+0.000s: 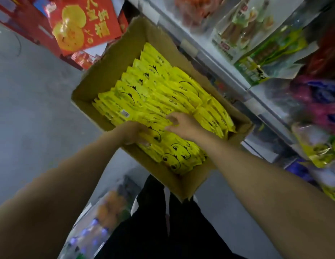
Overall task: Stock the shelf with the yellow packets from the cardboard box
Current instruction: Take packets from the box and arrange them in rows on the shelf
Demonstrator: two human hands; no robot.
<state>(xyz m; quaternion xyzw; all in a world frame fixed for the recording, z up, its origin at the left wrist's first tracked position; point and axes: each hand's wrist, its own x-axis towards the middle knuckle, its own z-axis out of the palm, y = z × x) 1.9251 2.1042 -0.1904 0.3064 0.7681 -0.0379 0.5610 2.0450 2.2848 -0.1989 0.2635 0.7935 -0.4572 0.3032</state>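
Evidently light, limp and slick, the yellow packets (153,94) in the cardboard box (106,58) are being gathered edgewise, left hand (134,132) and right hand (181,123) both curling round a bundle.

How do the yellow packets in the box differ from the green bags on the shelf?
The yellow packets lie packed in rows inside the cardboard box; the green bags stand on the shelf. The packets are plain yellow with black marks; the bags show a clear window. Both are sealed and glossy.
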